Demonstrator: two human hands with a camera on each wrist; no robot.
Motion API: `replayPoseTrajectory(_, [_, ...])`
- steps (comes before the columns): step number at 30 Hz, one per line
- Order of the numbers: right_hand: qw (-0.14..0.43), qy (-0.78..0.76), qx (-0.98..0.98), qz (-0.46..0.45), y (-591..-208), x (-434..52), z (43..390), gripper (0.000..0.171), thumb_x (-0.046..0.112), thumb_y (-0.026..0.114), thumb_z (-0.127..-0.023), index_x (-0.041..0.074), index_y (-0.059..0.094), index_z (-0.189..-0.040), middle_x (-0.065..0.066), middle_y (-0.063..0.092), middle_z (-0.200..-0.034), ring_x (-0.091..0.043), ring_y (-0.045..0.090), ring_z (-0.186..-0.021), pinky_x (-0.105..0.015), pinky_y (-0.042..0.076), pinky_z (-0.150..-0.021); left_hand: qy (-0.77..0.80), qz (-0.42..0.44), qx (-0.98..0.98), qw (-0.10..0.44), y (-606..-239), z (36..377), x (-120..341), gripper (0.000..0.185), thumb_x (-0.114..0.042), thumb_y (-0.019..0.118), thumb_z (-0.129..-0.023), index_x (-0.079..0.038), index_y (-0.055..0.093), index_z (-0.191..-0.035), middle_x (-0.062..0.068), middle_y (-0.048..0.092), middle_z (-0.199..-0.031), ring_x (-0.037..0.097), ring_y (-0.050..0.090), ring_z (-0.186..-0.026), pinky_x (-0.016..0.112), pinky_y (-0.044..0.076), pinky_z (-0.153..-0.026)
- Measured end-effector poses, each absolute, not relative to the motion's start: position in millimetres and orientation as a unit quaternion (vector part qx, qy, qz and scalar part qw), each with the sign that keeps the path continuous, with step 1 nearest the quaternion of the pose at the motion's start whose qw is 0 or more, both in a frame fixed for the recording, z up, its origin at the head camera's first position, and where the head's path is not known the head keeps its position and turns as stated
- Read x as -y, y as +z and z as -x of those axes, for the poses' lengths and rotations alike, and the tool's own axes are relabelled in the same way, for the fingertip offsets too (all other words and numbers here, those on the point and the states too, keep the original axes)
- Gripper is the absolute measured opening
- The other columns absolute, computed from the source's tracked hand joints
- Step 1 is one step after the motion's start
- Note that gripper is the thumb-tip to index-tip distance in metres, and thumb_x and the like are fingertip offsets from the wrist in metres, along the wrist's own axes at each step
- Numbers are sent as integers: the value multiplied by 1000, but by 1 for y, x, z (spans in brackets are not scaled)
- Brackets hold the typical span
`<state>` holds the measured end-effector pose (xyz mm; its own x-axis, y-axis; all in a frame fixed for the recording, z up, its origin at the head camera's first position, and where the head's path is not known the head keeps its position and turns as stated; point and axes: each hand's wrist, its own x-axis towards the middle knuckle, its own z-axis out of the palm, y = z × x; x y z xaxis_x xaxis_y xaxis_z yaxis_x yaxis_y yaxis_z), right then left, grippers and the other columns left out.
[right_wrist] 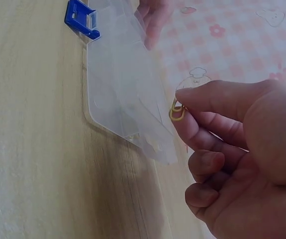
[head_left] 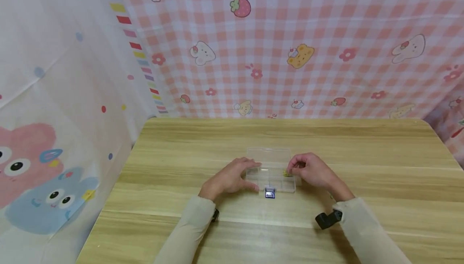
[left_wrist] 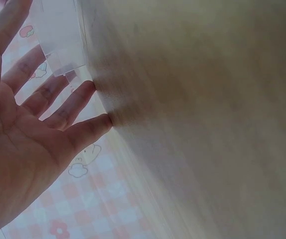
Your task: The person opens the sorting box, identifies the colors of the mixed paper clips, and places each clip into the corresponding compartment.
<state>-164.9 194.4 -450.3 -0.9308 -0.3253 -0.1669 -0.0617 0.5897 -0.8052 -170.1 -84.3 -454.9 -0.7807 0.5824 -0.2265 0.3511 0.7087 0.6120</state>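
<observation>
Item: clear box, lid open. We are steadying it with flat left hand; right hand is pinching a yellow clip above its compartments.

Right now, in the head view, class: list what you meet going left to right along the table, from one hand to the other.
Left hand resting on the box's left end → blue latch at the front of the clear plastic box → yellow paper clip → right hand pinching that clip.

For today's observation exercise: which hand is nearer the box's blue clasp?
Left. The left hand rests beside the blue clasp; the right hand, pinching a yellow clip, is farther.
</observation>
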Motion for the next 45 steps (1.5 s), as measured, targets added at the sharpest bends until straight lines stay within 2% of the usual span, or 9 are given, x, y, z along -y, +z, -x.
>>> replayPoseTrajectory(9, [144,-445,-879,94,-450,-192,165,9,-3,61,-92,3,66,-96,-5,66,-85,-20,55,-78,-26,46,-61,282,-257,-900,209,-455,171,82,72,-41,78,-83,-23,49,-147,5,41,-155,25,34,-143,44,31,-118])
replayPoseTrajectory(16, [130,-423,-891,106,-443,-198,163,7,4,64,-94,6,68,-98,-4,64,-87,-20,52,-80,-27,45,-64,280,-254,-902,210,-453,171,81,72,-40,78,-84,-24,48,-148,5,40,-155,25,33,-144,44,31,-118])
replayPoseTrajectory(25, [89,-409,-902,108,-437,-240,153,7,7,64,-94,4,69,-99,-4,62,-84,-17,49,-73,-25,42,-59,284,-251,-901,210,-452,171,81,72,-39,79,-84,-23,49,-147,5,40,-155,25,34,-144,44,31,-118])
replayPoseTrajectory(30, [73,-400,-907,110,-444,-266,148,8,8,64,-96,3,69,-100,-4,63,-84,-12,51,-72,-24,44,-60,280,-250,-903,208,-453,171,82,72,-40,78,-84,-24,49,-147,5,41,-154,25,34,-143,44,32,-117])
replayPoseTrajectory(39, [74,-387,-913,100,-463,-288,146,8,6,66,-94,3,69,-100,-4,63,-84,-10,51,-73,-22,45,-63,284,-248,-902,211,-453,170,83,72,-40,78,-84,-24,49,-147,6,41,-154,26,34,-143,45,31,-118])
replayPoseTrajectory(45, [81,-394,-911,91,-470,-290,147,13,11,66,-95,2,67,-104,-3,60,-83,-12,50,-73,-23,44,-64,281,-247,-903,213,-454,169,82,72,-42,78,-83,-25,48,-147,5,40,-154,25,34,-143,45,32,-117])
